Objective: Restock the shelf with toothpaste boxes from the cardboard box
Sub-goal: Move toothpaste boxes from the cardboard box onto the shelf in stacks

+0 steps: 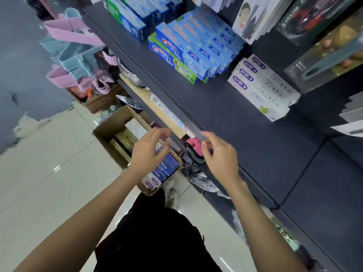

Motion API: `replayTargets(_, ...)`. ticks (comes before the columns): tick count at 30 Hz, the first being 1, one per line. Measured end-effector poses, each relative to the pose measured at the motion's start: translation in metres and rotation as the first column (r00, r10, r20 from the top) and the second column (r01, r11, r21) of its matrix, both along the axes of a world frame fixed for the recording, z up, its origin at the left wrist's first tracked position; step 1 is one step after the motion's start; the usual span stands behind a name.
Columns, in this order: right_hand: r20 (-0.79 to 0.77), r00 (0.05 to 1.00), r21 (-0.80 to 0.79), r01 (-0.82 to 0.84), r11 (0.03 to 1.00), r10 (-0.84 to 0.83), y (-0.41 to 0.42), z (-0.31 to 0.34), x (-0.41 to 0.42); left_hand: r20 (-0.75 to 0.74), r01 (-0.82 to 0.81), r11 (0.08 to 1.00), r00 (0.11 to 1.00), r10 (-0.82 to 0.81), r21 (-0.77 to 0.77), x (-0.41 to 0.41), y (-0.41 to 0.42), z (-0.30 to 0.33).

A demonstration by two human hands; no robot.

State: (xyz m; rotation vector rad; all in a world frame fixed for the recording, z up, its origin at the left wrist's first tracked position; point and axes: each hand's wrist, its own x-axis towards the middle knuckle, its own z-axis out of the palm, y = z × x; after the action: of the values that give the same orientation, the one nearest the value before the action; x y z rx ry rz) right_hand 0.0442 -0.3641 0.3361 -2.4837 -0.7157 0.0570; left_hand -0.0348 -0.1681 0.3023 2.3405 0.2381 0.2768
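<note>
The shelf (225, 114) carries three groups of toothpaste boxes: one stack (127, 18) at the far left, a larger stack (194, 50) to its right, and a third stack (263, 87) further right, apart from the others. The cardboard box (114, 124) stands on the floor (49, 163) below the shelf edge, with toothpaste boxes (163, 169) inside. Both hands, left hand (147, 152) and right hand (220, 156), are above the cardboard box at the shelf edge. Baskets (72, 55) lie on the floor to the far left.

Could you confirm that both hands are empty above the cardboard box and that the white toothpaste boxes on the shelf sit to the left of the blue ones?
Not quite: in the head view the white toothpaste boxes lie to the right of the blue ones on the shelf. The rest holds: the left hand and right hand hold nothing above the cardboard box.
</note>
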Motion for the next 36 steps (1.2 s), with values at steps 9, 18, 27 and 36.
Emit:
replayTargets(9, -0.412, 0.876, -0.226, -0.366, 0.903, 0.252, 0.047, -0.114, -0.047, -0.686, -0.075, 0.988, 0.712, 0.148, 0.136, -0.119, 0.077, -0.077)
replayTargets(18, -0.453, 0.851, -0.395, -0.458, 0.796, 0.264, 0.102, -0.281, -0.029, -0.584, -0.009, 0.976, 0.8, 0.137, 0.216, -0.077, 0.124, -0.219)
replayTargets(27, -0.398, 0.916, -0.685, -0.264, 0.679, -0.046, 0.159, -0.385, -0.032, -0.716, 0.048, 0.998, 0.696, -0.057, -0.033, -0.026, 0.149, -0.322)
replayTargets(36, -0.398, 0.911, -0.696, -0.223, 0.683, -0.109, 0.165, -0.42, -0.023, -0.808, -0.047, 0.99, 0.583, -0.083, -0.136, 0.011, 0.125, -0.391)
